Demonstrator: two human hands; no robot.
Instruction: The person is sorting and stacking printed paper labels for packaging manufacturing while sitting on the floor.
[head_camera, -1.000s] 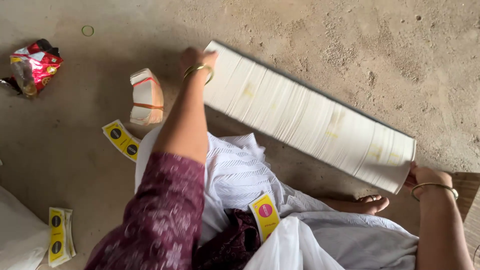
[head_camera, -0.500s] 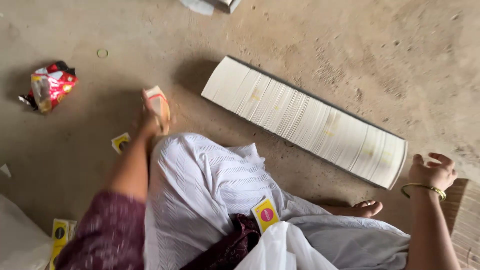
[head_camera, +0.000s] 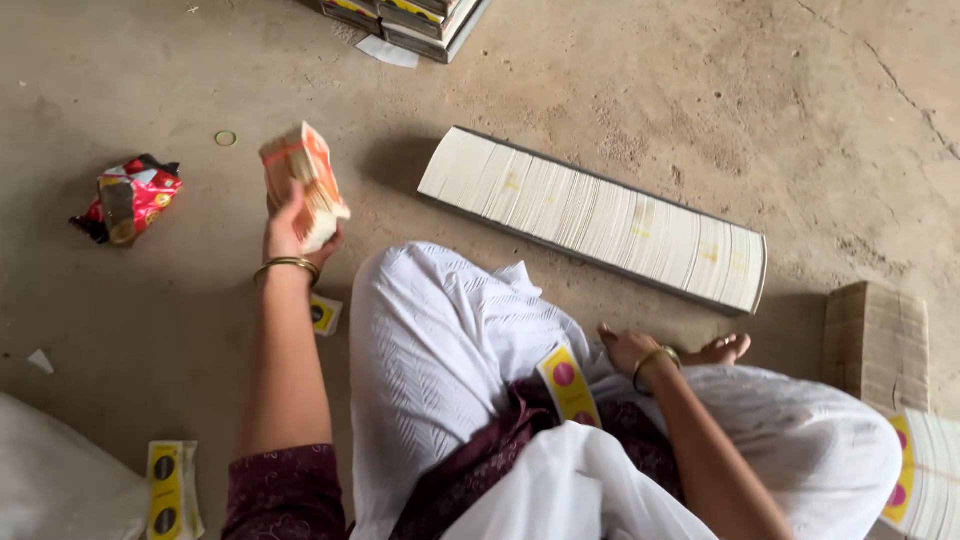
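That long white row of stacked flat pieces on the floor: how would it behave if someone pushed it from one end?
The long white row looks made of many thin loose pieces, so it would probably buckle or fan apart rather than slide as one. It seems heavy for its size, being densely packed. The small banded bundle in the left hand suggests that bound portions hold together better.

Single view: head-worn camera, looking steeply down and forward over the seated person's lap at the concrete floor; close range, arms' reach. No second view to share.
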